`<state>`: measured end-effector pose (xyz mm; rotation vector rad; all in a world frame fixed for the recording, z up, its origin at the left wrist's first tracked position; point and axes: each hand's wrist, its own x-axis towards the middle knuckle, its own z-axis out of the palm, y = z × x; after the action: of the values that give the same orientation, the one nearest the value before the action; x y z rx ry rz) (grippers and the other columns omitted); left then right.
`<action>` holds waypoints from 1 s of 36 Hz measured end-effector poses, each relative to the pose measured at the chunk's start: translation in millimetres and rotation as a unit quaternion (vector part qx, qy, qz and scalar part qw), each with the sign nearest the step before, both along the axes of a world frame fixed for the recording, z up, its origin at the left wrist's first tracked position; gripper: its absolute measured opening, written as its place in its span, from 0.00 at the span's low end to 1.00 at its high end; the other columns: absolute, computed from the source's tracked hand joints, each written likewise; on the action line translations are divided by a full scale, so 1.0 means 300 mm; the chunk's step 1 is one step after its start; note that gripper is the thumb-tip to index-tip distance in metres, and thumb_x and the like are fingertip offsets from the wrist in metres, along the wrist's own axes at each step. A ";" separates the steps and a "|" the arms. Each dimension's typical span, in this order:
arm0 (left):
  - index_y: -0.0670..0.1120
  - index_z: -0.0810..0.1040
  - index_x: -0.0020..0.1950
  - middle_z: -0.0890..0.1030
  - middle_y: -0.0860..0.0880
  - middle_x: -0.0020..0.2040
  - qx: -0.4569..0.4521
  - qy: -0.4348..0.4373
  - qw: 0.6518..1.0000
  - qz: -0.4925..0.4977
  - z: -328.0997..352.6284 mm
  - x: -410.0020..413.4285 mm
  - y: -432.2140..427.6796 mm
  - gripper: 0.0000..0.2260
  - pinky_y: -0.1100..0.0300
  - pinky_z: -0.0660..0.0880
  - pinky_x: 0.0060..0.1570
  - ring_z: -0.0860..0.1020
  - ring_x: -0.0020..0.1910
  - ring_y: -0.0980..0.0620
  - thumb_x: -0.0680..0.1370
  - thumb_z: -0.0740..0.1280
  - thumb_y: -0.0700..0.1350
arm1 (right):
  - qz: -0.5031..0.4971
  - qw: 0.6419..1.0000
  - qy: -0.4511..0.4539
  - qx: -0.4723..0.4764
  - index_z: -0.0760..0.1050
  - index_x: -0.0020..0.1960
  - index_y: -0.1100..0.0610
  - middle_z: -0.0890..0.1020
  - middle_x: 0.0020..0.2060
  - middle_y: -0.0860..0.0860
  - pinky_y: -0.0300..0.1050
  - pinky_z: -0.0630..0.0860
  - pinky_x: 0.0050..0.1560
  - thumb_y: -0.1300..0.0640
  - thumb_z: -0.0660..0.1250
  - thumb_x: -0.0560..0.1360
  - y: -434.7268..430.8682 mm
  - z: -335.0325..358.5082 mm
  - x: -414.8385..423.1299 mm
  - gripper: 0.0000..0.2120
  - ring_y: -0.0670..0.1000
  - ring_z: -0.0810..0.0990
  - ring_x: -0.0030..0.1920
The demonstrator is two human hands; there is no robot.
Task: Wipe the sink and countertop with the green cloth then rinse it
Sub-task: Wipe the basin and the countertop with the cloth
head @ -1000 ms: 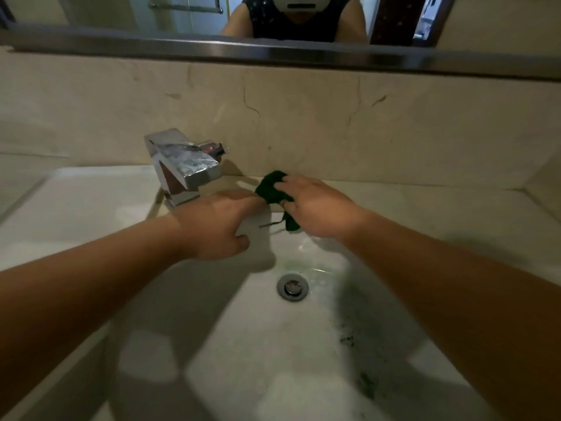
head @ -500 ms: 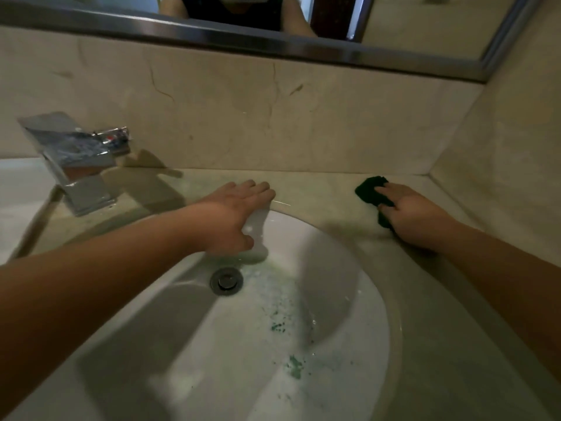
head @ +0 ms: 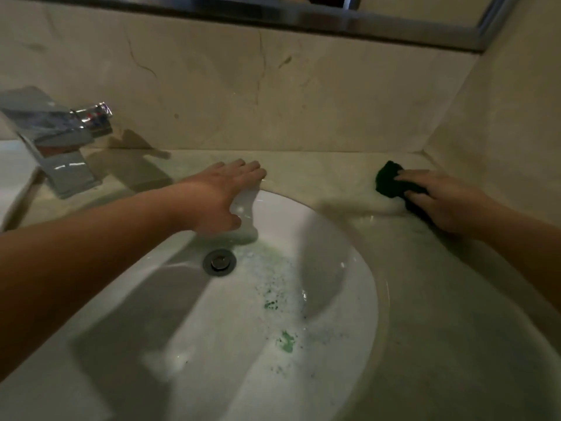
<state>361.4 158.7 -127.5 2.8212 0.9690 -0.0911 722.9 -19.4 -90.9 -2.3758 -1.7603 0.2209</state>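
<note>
My right hand [head: 446,202] presses the dark green cloth [head: 390,180] flat on the beige countertop [head: 455,299], near the back right corner beside the wall. Part of the cloth is hidden under my fingers. My left hand [head: 226,196] rests with fingers spread on the far rim of the white oval sink [head: 212,329], thumb inside the bowl, holding nothing. Green flecks and smears lie in the wet bowl to the right of the round metal drain [head: 219,262].
A chrome square faucet [head: 54,141] stands at the back left of the counter. A marble backsplash [head: 273,95] runs behind, a side wall [head: 501,132] closes the right end, and a mirror frame [head: 303,16] sits above.
My right hand carried the cloth from the sink's back rim by the faucet rightward to the counter's back right corner. My left hand stayed on the rim with its fingers flattened out.
</note>
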 end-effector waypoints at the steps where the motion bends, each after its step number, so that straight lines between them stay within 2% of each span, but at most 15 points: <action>1: 0.56 0.42 0.87 0.43 0.54 0.87 0.001 0.000 1.000 0.001 0.001 0.002 -0.001 0.46 0.54 0.41 0.82 0.43 0.85 0.53 0.79 0.71 0.48 | -0.003 1.000 -0.009 -0.006 0.67 0.78 0.49 0.67 0.79 0.51 0.46 0.58 0.75 0.58 0.60 0.85 -0.018 -0.021 -0.006 0.22 0.54 0.66 0.76; 3: 0.56 0.42 0.87 0.43 0.54 0.87 0.002 0.002 1.000 0.005 0.000 0.004 -0.004 0.46 0.54 0.41 0.82 0.43 0.85 0.53 0.79 0.71 0.47 | 0.026 1.000 -0.001 0.013 0.67 0.79 0.48 0.66 0.79 0.48 0.44 0.56 0.74 0.57 0.60 0.85 -0.053 -0.043 -0.062 0.22 0.50 0.65 0.77; 6: 0.56 0.42 0.86 0.43 0.53 0.87 0.006 0.011 1.000 0.010 0.008 0.007 -0.019 0.46 0.53 0.41 0.82 0.43 0.85 0.52 0.79 0.71 0.47 | 0.122 0.992 0.037 0.014 0.68 0.78 0.45 0.68 0.77 0.42 0.37 0.54 0.72 0.57 0.61 0.85 -0.117 -0.033 -0.213 0.23 0.38 0.62 0.71; 9: 0.54 0.44 0.87 0.44 0.52 0.87 0.004 0.016 1.000 0.021 0.024 0.015 -0.041 0.44 0.52 0.44 0.82 0.45 0.86 0.50 0.80 0.71 0.49 | 0.209 0.977 0.029 -0.037 0.72 0.75 0.41 0.69 0.69 0.33 0.24 0.55 0.64 0.56 0.62 0.84 -0.183 -0.008 -0.314 0.20 0.32 0.63 0.65; 10: 0.54 0.45 0.87 0.45 0.51 0.87 0.004 0.011 1.000 0.024 0.027 0.018 -0.054 0.43 0.52 0.45 0.81 0.47 0.86 0.49 0.81 0.70 0.51 | 0.210 0.977 0.033 -0.035 0.73 0.73 0.41 0.71 0.67 0.33 0.24 0.58 0.62 0.56 0.62 0.84 -0.192 0.013 -0.319 0.19 0.33 0.66 0.64; 12: 0.53 0.49 0.87 0.49 0.49 0.87 0.006 -0.008 1.000 0.012 0.032 0.019 -0.111 0.39 0.52 0.49 0.81 0.49 0.86 0.48 0.82 0.68 0.57 | 0.186 0.981 0.047 0.023 0.76 0.71 0.46 0.77 0.65 0.39 0.34 0.65 0.62 0.57 0.62 0.84 -0.202 0.058 -0.287 0.17 0.41 0.73 0.63; 14: 0.52 0.52 0.86 0.51 0.50 0.87 0.008 -0.023 0.999 -0.029 0.032 0.015 -0.211 0.38 0.55 0.49 0.80 0.50 0.85 0.50 0.82 0.63 0.64 | 0.156 0.983 0.026 0.091 0.78 0.68 0.51 0.81 0.62 0.47 0.43 0.68 0.63 0.57 0.63 0.83 -0.210 0.088 -0.216 0.15 0.49 0.76 0.62; 16: 0.54 0.51 0.87 0.50 0.53 0.87 -0.017 -0.024 0.997 -0.074 0.033 0.000 -0.338 0.40 0.58 0.45 0.80 0.47 0.85 0.56 0.80 0.55 0.72 | 0.113 0.990 -0.014 0.084 0.77 0.69 0.49 0.79 0.62 0.50 0.49 0.69 0.66 0.56 0.63 0.83 -0.231 0.086 -0.146 0.15 0.54 0.75 0.64; 18: 0.57 0.50 0.87 0.48 0.56 0.87 -0.056 -0.018 0.990 -0.131 0.034 -0.033 -0.467 0.44 0.58 0.44 0.82 0.42 0.84 0.60 0.76 0.47 0.78 | 0.058 0.996 -0.056 0.023 0.75 0.72 0.46 0.75 0.64 0.50 0.51 0.67 0.68 0.53 0.62 0.84 -0.270 0.056 -0.112 0.17 0.55 0.71 0.65; 21: 0.58 0.43 0.87 0.41 0.59 0.86 -0.068 0.021 0.976 -0.207 0.026 -0.086 -0.628 0.43 0.57 0.42 0.83 0.36 0.83 0.63 0.77 0.43 0.78 | 0.025 0.996 -0.080 -0.023 0.72 0.74 0.43 0.69 0.64 0.50 0.49 0.66 0.66 0.48 0.61 0.84 -0.347 -0.004 -0.157 0.19 0.55 0.68 0.65; 25: 0.56 0.43 0.87 0.40 0.59 0.86 -0.068 0.037 0.975 -0.207 0.023 -0.119 -0.731 0.34 0.66 0.33 0.77 0.34 0.82 0.63 0.83 0.44 0.69 | 0.108 0.991 -0.073 -0.005 0.72 0.74 0.41 0.67 0.57 0.45 0.43 0.65 0.56 0.44 0.62 0.83 -0.459 -0.016 -0.374 0.20 0.46 0.65 0.57; 28: 0.55 0.43 0.87 0.44 0.56 0.87 -0.053 0.037 0.984 -0.165 0.032 -0.132 -0.741 0.38 0.68 0.36 0.75 0.40 0.84 0.60 0.82 0.46 0.71 | 0.222 0.972 -0.038 -0.065 0.74 0.71 0.39 0.68 0.55 0.44 0.42 0.68 0.55 0.42 0.61 0.82 -0.527 0.027 -0.550 0.18 0.45 0.67 0.54; 31: 0.56 0.47 0.87 0.51 0.55 0.87 -0.047 0.024 0.990 -0.129 0.066 -0.161 -0.750 0.39 0.66 0.48 0.76 0.52 0.84 0.56 0.81 0.51 0.73 | 0.263 0.952 0.075 -0.139 0.79 0.67 0.45 0.75 0.56 0.46 0.44 0.73 0.59 0.48 0.61 0.84 -0.537 0.114 -0.645 0.14 0.45 0.74 0.55; 34: 0.63 0.59 0.81 0.69 0.60 0.77 -0.109 -0.050 0.986 -0.113 0.140 -0.192 -0.767 0.32 0.59 0.69 0.72 0.72 0.72 0.56 0.80 0.60 0.72 | 0.178 0.969 0.165 -0.042 0.80 0.65 0.45 0.82 0.57 0.42 0.44 0.76 0.60 0.44 0.61 0.84 -0.525 0.204 -0.684 0.14 0.44 0.79 0.57; 36: 0.65 0.67 0.75 0.77 0.62 0.69 -0.158 -0.099 0.979 -0.084 0.181 -0.207 -0.774 0.27 0.54 0.75 0.67 0.77 0.64 0.59 0.78 0.66 0.70 | 0.116 0.964 0.238 0.019 0.83 0.61 0.45 0.84 0.55 0.42 0.45 0.77 0.59 0.40 0.61 0.83 -0.509 0.250 -0.698 0.16 0.44 0.82 0.56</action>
<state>299.2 -73.4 -73.1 2.5532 0.6103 0.0162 513.4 -172.1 -15.9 -1.8719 -1.7684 0.7148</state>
